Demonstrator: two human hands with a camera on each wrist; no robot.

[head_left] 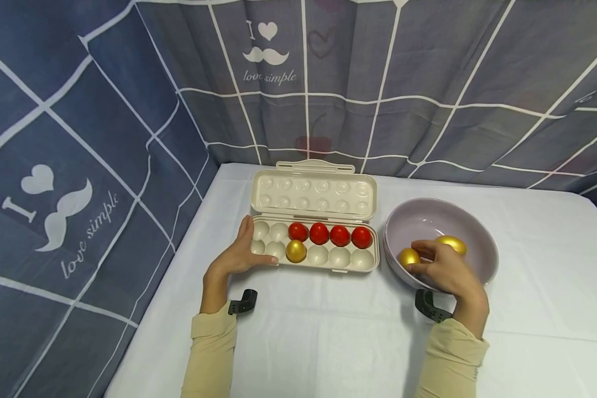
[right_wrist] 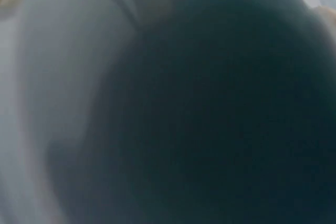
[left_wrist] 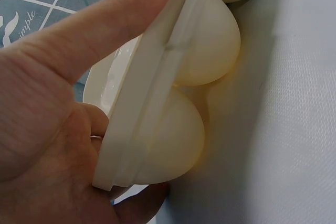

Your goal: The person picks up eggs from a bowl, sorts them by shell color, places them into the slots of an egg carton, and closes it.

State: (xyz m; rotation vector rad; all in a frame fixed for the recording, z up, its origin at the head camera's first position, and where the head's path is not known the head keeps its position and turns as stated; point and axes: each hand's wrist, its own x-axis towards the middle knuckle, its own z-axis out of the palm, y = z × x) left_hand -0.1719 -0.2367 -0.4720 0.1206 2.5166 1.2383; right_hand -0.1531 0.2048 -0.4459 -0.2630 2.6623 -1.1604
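A cream egg carton (head_left: 318, 266) lies with its lid (head_left: 313, 190) folded back. Several red eggs (head_left: 319, 234) sit in its back row, and one golden egg (head_left: 296, 251) is in the front row. My left hand (head_left: 236, 251) grips the carton's left end, thumb along the front edge; the left wrist view shows the fingers around the end of the carton (left_wrist: 142, 108). Inside the mauve bowl (head_left: 470, 221), my right hand (head_left: 448, 268) pinches a golden egg (head_left: 408, 256) between thumb and fingers. Another golden egg (head_left: 451, 243) lies behind that hand.
The bowl stands just right of the carton on a white-covered table (head_left: 323, 342). Grey-blue grid-patterned curtains (head_left: 348, 66) hang behind and on the left. The right wrist view is mostly dark and blurred, so the fingers' contact is hidden there.
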